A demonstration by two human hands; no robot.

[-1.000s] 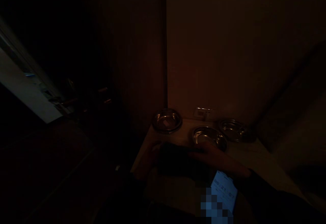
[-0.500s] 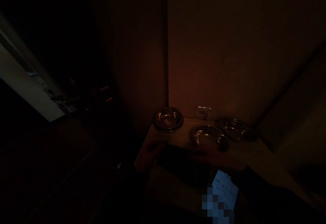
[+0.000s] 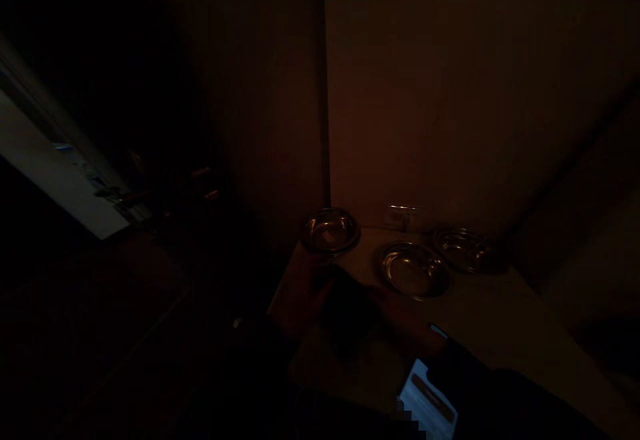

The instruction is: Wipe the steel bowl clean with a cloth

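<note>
The scene is very dark. A black, cloth-like bundle [image 3: 350, 310] is between my two hands over the near part of the table; its exact kind is too dark to make out. My left hand [image 3: 303, 303] grips its left side, and the fingers are mostly lost in shadow. On the other side my right hand [image 3: 400, 313] is closed on the bundle's right edge. Just beyond the right hand lies a shiny round metal bowl [image 3: 415, 270]. Below the right wrist shows a lit bluish screen [image 3: 427, 397], partly pixelated.
More shallow metal bowls stand at the back left [image 3: 330, 232] and back right [image 3: 463, 250] of the pale tabletop [image 3: 500, 320]. A socket plate [image 3: 404, 216] is on the wall behind. At far left a door handle [image 3: 133, 197] shows near a lighter gap.
The dark bundle has gone from wide to more compact, and my right hand has moved left and nearer, uncovering the middle bowl's front rim. The lit screen shows a different display.
</note>
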